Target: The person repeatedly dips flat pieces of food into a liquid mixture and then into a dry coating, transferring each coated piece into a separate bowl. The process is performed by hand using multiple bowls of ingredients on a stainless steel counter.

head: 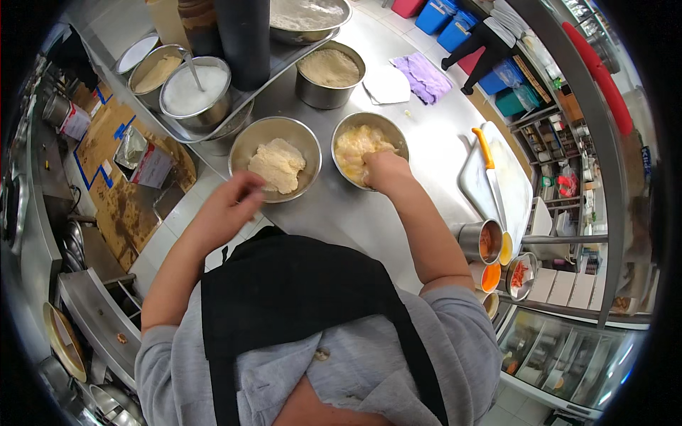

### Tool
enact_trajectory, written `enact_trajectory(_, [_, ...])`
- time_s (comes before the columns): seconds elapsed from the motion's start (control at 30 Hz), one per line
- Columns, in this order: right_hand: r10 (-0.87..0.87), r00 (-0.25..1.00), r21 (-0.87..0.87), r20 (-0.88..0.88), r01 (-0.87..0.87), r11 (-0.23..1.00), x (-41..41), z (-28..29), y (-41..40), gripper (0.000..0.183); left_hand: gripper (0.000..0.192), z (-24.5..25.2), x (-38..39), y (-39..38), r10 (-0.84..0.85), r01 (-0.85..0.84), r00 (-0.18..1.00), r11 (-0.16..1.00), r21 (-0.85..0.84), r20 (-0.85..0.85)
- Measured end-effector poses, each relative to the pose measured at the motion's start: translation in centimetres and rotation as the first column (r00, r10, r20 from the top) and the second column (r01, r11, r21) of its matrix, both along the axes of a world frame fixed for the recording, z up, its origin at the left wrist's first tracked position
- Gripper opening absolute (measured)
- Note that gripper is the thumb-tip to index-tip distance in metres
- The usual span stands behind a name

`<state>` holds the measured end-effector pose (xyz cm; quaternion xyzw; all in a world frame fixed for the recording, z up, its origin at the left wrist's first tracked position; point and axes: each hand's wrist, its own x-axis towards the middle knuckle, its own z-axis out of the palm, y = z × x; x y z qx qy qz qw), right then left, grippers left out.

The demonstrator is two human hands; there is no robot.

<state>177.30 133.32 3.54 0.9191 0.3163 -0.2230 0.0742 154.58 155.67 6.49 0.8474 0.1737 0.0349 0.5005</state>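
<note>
My right hand [386,169] reaches into a steel bowl [339,169] of wet, pale yellow pieces [362,142], which look like raw meat in egg. Its fingertips are partly hidden among them, so whether they grip a piece is unclear. My left hand [234,205] hovers at the near left rim of a second steel bowl [311,139]. Nothing shows between its slightly blurred, loosely curled fingers, and the thumb stands apart. In that bowl lies a pale mass coated in crumbs [278,165]. Behind the bowls stands a deep steel pot [326,95] filled with crumbs [329,68].
A yellow-handled knife [493,178] lies on a white cutting board [514,160] at right. Steel containers [471,242] stand nearer me. A raised shelf [277,74] at upper left bears more containers and dark bottles. A purple cloth [422,78] lies beyond; another person [493,40] stands past the table.
</note>
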Motion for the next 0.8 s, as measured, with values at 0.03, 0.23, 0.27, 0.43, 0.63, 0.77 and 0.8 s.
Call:
enact_trajectory(0.03, [0.018, 0.999, 0.003, 0.042, -0.019, 1.000, 0.2, -0.9, -0.2, 0.023, 0.042, 1.5, 1.1, -1.0, -0.195, 0.140, 0.970, 0.936, -0.324, -0.145])
enact_trajectory(0.23, [-0.039, 0.965, 0.292, -0.260, 0.117, 0.949, 2.4, 0.2, -1.6, 0.031, 0.062, -2.7, 6.8, -6.4, -0.517, 0.237, 0.836, 0.640, -0.731, -0.182])
enact_trajectory(0.27, [-0.043, 0.965, 0.291, -0.259, 0.120, 0.949, 2.8, 0.6, -2.1, 0.031, 0.068, -3.3, 7.5, -7.1, -0.529, 0.234, 0.829, 0.621, -0.748, -0.180])
enact_trajectory(0.43, [-0.011, 0.911, 0.550, -0.412, 0.258, 0.795, 3.9, 3.7, -3.2, 0.028, 0.078, -4.5, 9.2, -8.8, -0.482, 0.159, 0.857, 0.581, -0.798, -0.180])
enact_trajectory(0.63, [0.006, 0.877, 0.728, -0.481, 0.395, 0.560, 4.3, 0.9, -2.3, 0.029, 0.053, -6.9, 12.6, -11.0, -0.282, -0.289, 0.890, 0.255, -0.923, -0.357])
enact_trajectory(0.77, [-0.019, 0.681, 0.629, -0.732, 0.685, 0.367, 5.4, -1.9, -1.2, 0.023, 0.040, -7.6, 13.9, -12.2, -0.119, -0.302, 0.944, 0.077, -0.950, -0.309])
enact_trajectory(0.8, [0.096, 0.503, 0.510, -0.859, 0.822, 0.252, 5.5, -1.5, -1.0, 0.023, 0.038, -7.4, 14.0, -12.3, -0.047, -0.322, 0.945, 0.050, -0.945, -0.325])
